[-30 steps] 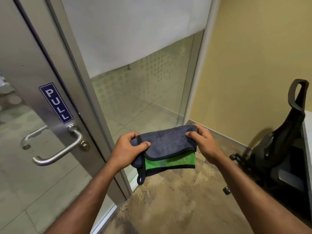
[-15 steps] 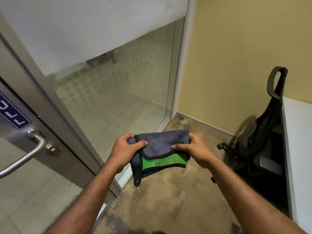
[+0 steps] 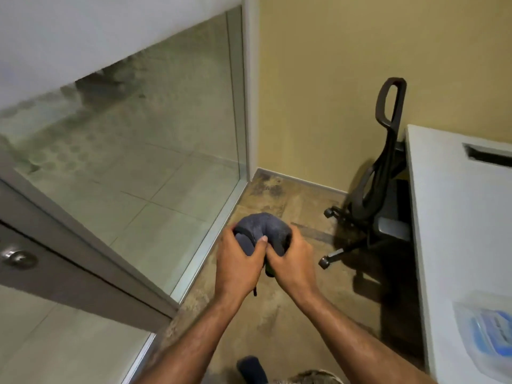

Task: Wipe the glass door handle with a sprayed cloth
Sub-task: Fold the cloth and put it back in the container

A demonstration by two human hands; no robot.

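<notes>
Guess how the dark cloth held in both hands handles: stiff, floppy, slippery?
Likely floppy: the cloth is bunched into a rounded wad between the left hand and the right hand. Probably light for its size, since fingertips alone carry it. Its nappy surface suggests it should grip rather than slip.

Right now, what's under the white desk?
A black office chair: its backrest, part of the seat and some wheels show past the desk edge. The rest of the seat and base is covered by the desktop.
</notes>
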